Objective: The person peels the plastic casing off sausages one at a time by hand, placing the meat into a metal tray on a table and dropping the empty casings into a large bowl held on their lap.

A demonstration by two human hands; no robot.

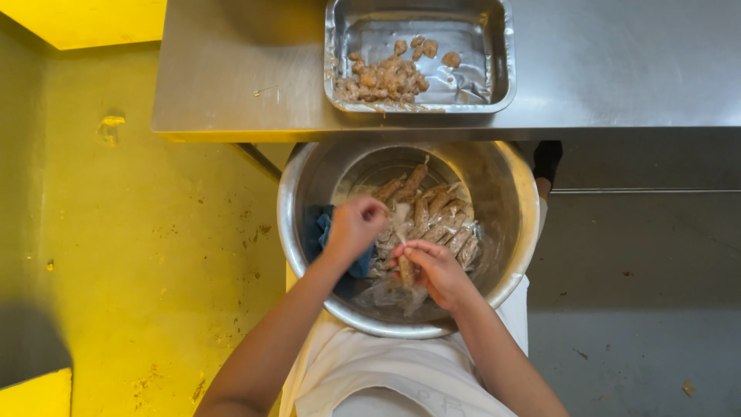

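The right hand (437, 270) is closed around one plastic-wrapped sausage (406, 269), its fingers curled over the top so that most of the piece is hidden and only a short brown end shows below the fingertips. The left hand (353, 226) pinches a thin pale strip of wrapping (400, 224) that runs between the two hands; the pinching fingertips are turned away, so exactly how they meet is hard to make out. Both hands work inside a large round metal bowl (525, 232), which holds a heap of wrapped sausages (440, 220) on its right side, loose clear wrapping near its front wall, and a blue cloth (320, 229) partly covered by the left wrist. Beyond the bowl, on a steel table (617, 69), stands a rectangular metal tray (502, 54), cut off at the top edge, holding small brown unwrapped pieces (386, 77) gathered toward its left side.
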